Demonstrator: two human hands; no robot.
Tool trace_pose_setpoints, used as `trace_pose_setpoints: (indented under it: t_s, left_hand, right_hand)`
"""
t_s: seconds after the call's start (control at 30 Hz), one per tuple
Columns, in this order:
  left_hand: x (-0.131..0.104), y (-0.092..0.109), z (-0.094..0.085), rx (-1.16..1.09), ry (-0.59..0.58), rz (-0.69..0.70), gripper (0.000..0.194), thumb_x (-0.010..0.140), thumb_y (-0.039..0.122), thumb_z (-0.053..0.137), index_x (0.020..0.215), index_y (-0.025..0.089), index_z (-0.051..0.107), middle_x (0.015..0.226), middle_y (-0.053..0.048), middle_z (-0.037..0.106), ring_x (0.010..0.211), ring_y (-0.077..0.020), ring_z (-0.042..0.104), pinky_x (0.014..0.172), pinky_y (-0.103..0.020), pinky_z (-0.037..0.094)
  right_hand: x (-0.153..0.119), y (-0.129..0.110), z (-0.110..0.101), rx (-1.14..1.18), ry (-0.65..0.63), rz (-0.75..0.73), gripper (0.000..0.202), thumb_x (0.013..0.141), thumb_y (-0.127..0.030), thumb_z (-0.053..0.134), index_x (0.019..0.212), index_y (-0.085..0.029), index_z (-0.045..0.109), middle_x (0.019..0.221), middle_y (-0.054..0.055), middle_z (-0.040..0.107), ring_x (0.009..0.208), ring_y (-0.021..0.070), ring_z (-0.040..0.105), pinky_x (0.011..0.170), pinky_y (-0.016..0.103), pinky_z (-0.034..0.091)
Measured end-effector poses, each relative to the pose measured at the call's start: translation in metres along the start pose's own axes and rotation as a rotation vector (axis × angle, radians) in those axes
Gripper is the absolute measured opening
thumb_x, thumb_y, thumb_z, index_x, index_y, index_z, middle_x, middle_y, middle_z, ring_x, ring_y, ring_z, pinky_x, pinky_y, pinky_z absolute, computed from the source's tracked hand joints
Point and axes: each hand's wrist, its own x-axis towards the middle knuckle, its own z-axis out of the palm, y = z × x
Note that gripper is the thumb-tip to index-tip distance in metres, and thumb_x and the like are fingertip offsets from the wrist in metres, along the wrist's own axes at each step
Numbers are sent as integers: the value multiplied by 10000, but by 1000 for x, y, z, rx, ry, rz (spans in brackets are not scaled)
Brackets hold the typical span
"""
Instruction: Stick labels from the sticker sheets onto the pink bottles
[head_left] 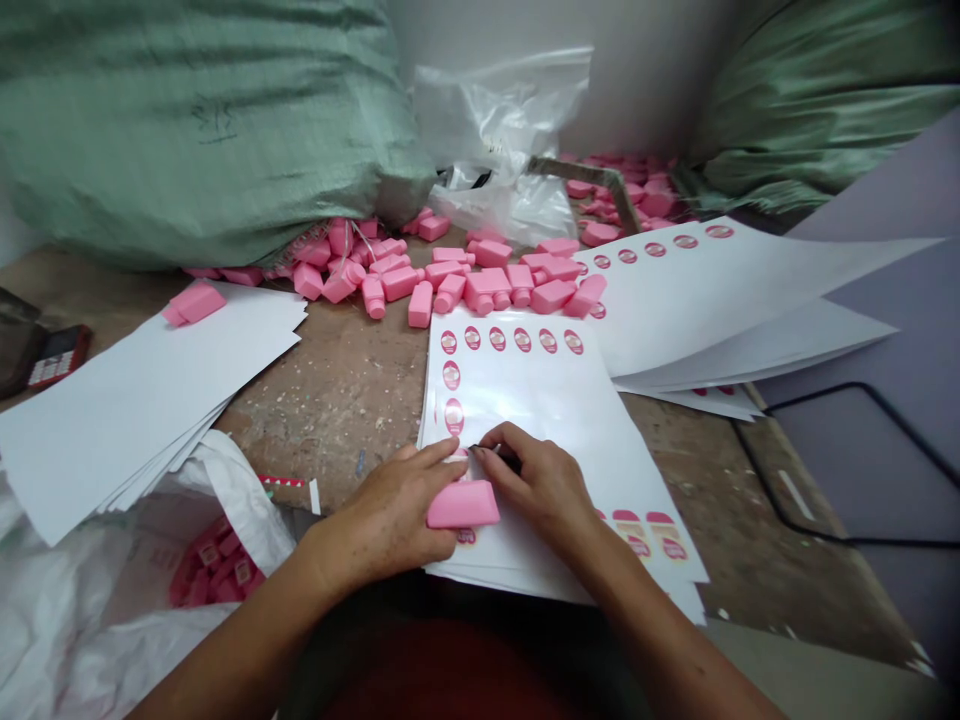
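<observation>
My left hand (397, 505) rests on a sheet of stickers (540, 400), its thumb and fingers closed around a small pink plastic bottle (463, 504). The bottle lies on its side near the sheet's lower left corner. Its forefinger reaches up to the left column of oval stickers (453, 414). My right hand (536, 480) is closed in a pinch on a thin dark tool (510, 458), mostly hidden by the fingers. The tool's tip meets a sticker beside my left fingertips. Larger pink and beige stickers (664, 535) run along the sheet's lower right.
Many pink bottles (487, 285) lie piled behind the sheet, below a green sack (225, 130). More sticker sheets (720, 300) fan out at right. White sheets (150, 380) carry one bottle at left. A white bag (247, 490) holding labelled bottles stands at lower left.
</observation>
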Motion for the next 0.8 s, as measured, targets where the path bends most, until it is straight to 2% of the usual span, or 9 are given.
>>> trace_pose_setpoints:
  t_s: [0.13, 0.23, 0.33, 0.4, 0.47, 0.57, 0.63, 0.73, 0.8]
  left_hand:
    - [-2, -1, -3, -86, 24, 8, 569, 685, 319, 711, 1233, 204, 614, 1474, -151, 421, 1350, -361, 372, 1101, -516, 262]
    - [2, 0, -17, -269, 35, -55, 433, 677, 314, 717, 1094, 212, 661, 1296, -131, 590, 1169, -341, 539, 970, -479, 406]
    - [19, 2, -32, -704, 207, -208, 363, 697, 330, 703, 1022, 183, 636, 980, -81, 673, 870, -237, 626, 766, -361, 481]
    - [36, 3, -35, -1080, 316, -242, 347, 696, 295, 705, 1005, 161, 621, 952, -73, 659, 836, -196, 622, 743, -316, 479]
    - [53, 1, -31, -1327, 358, -247, 326, 677, 228, 717, 974, 138, 614, 933, -75, 652, 811, -165, 616, 747, -289, 475]
    - [68, -4, -18, -1378, 420, -283, 280, 671, 180, 727, 914, 129, 597, 839, -52, 638, 745, -129, 595, 727, -261, 464]
    - [71, -8, -11, -1373, 451, -284, 274, 677, 182, 729, 907, 130, 591, 828, -46, 633, 751, -128, 594, 733, -260, 463]
    - [68, -9, -9, -1385, 468, -264, 308, 677, 188, 737, 941, 126, 591, 839, -47, 633, 767, -139, 605, 743, -273, 472]
    - [63, -4, -11, -1385, 478, -239, 356, 678, 193, 744, 993, 131, 590, 875, -51, 639, 781, -143, 614, 750, -277, 477]
  right_hand:
    - [-2, 1, 1, -138, 76, -65, 125, 832, -314, 510, 801, -239, 605, 660, -11, 692, 531, 157, 572, 549, 266, 311]
    - [-2, -1, 3, -254, 94, -105, 143, 846, -304, 506, 763, -221, 588, 645, -1, 682, 515, 152, 552, 570, 275, 292]
    - [0, -2, 8, -300, 107, -114, 213, 857, -354, 524, 709, -205, 558, 619, 0, 659, 498, 140, 528, 597, 285, 283]
    - [1, -2, 11, -304, 121, -112, 256, 855, -400, 540, 692, -202, 549, 593, -5, 633, 489, 134, 506, 608, 290, 279]
    - [3, -3, 12, -285, 130, -93, 276, 851, -412, 545, 669, -204, 539, 552, -15, 589, 484, 129, 478, 615, 294, 280]
    - [3, -4, 6, -123, 74, -6, 308, 813, -429, 575, 611, -211, 495, 514, -34, 510, 491, 124, 429, 598, 291, 284]
    - [0, -6, -4, 130, 6, 70, 353, 788, -473, 588, 589, -214, 453, 521, -44, 453, 510, 121, 402, 564, 276, 290]
    - [-7, -10, -23, 518, -26, 152, 396, 770, -522, 600, 590, -217, 423, 545, -57, 376, 526, 109, 353, 519, 256, 290]
    - [-11, -12, -34, 657, -7, 183, 399, 760, -528, 617, 593, -216, 433, 539, -68, 333, 515, 99, 306, 504, 251, 276]
